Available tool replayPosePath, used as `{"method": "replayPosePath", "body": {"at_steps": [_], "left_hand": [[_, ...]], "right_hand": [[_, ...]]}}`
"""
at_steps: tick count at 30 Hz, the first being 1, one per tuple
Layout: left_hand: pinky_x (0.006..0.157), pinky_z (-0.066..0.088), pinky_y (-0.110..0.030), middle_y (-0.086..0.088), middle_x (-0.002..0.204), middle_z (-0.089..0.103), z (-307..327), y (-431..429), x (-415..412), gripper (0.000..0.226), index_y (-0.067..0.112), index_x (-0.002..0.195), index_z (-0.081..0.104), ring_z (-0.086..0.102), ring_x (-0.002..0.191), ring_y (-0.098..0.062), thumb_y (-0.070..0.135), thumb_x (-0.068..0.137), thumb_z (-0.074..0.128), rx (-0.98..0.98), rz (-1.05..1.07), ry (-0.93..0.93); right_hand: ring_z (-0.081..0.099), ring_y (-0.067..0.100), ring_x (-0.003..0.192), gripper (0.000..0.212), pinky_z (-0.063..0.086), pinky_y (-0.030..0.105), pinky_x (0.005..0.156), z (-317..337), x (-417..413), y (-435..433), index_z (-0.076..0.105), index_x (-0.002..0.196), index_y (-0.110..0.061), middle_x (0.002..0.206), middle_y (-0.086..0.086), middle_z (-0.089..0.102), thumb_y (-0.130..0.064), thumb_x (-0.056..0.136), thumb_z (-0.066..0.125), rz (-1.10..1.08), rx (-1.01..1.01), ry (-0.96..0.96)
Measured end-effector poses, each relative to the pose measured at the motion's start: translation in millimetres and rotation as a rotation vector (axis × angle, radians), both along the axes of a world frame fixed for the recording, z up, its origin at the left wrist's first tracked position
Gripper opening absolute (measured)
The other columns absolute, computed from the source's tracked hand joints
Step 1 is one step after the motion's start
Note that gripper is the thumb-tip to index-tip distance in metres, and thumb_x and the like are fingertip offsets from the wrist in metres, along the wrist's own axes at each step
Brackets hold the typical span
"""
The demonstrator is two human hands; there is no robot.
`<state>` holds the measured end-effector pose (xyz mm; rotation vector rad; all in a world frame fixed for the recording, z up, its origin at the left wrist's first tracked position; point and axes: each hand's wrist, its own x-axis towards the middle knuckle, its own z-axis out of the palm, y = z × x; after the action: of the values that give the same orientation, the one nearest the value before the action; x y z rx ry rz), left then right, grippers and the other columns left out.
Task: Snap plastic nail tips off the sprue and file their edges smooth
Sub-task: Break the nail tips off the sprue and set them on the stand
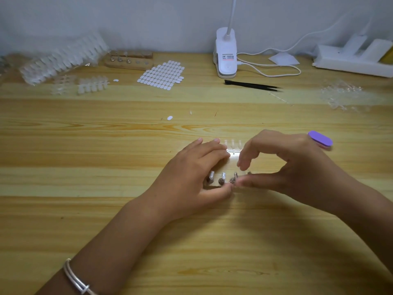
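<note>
A clear sprue strip with nail tips [233, 145] lies on the wooden table [106, 145] between my hands. The straight fingers of my left hand [197, 175] rest on its left end. My right hand [289, 165] arches over the spot, index finger curled down and thumb stretched left. Both thumb tips meet at a row of small metal pegs [222, 178]; anything between them is too small to make out. A purple nail file [320, 139] sticks out behind my right hand. Whether that hand holds it is hidden.
At the back left are stacked nail-tip sprues [63, 58], a wooden peg stand [128, 60] and a sheet of white oval stickers [162, 74]. A clip lamp [225, 54], black tweezers [253, 84], a power strip [353, 58] and empty clear sprues [340, 94] lie toward the right.
</note>
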<state>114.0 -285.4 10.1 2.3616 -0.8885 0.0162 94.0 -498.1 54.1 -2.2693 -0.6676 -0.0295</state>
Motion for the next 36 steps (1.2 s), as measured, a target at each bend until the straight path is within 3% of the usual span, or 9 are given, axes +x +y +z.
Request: {"method": "replayPosePath", "body": {"at_steps": [10, 27, 30, 33, 36], "left_hand": [[0.12, 0.021, -0.035, 0.004, 0.14, 0.054, -1.1, -0.4, 0.7, 0.054, 0.013, 0.13, 0.06, 0.037, 0.14, -0.007, 0.035, 0.083, 0.074, -0.006, 0.004, 0.007], [0.12, 0.02, -0.034, 0.005, 0.14, 0.054, -0.3, -0.1, 0.7, 0.055, 0.014, 0.13, 0.06, 0.036, 0.14, -0.005, 0.037, 0.083, 0.075, -0.005, 0.01, 0.015], [0.12, 0.019, -0.033, 0.005, 0.141, 0.054, 0.2, -0.1, 0.7, 0.057, 0.014, 0.131, 0.059, 0.035, 0.141, -0.005, 0.042, 0.083, 0.073, 0.001, 0.004, 0.014], [0.121, 0.018, -0.033, 0.005, 0.142, 0.052, -0.2, 0.1, 1.0, 0.059, 0.013, 0.132, 0.058, 0.035, 0.141, -0.007, 0.043, 0.084, 0.072, 0.016, -0.014, 0.015], [0.121, 0.019, -0.031, 0.005, 0.142, 0.052, -0.4, 0.1, 0.5, 0.055, 0.014, 0.132, 0.059, 0.037, 0.14, -0.006, 0.034, 0.083, 0.074, 0.003, 0.004, 0.019]], "right_hand": [[0.059, 0.007, 0.082, 0.027, 0.05, 0.03, 0.075, -11.1, 3.6, 2.1, 0.07, 0.087, -0.016, 0.087, -0.011, 0.063, -0.031, 0.071, 0.086, 0.029, -0.089, -0.04], [0.065, 0.026, 0.084, 0.02, 0.055, 0.046, 0.07, -13.6, 5.9, 6.0, 0.072, 0.077, -0.008, 0.079, 0.002, 0.069, -0.014, 0.071, 0.09, 0.109, -0.144, -0.187], [0.065, 0.026, 0.085, 0.02, 0.056, 0.046, 0.071, -12.6, 2.5, 8.2, 0.073, 0.077, -0.008, 0.08, 0.002, 0.07, -0.023, 0.075, 0.087, 0.096, -0.179, -0.239], [0.065, 0.02, 0.092, 0.032, 0.054, 0.036, 0.079, -4.5, 2.3, 9.0, 0.076, 0.076, -0.015, 0.091, -0.003, 0.073, -0.046, 0.081, 0.074, 0.061, -0.166, -0.207], [0.061, 0.007, 0.094, 0.027, 0.044, 0.014, 0.082, 3.0, 14.0, 5.5, 0.077, 0.086, -0.016, 0.095, -0.008, 0.071, -0.042, 0.091, 0.07, -0.013, -0.11, -0.157]]}}
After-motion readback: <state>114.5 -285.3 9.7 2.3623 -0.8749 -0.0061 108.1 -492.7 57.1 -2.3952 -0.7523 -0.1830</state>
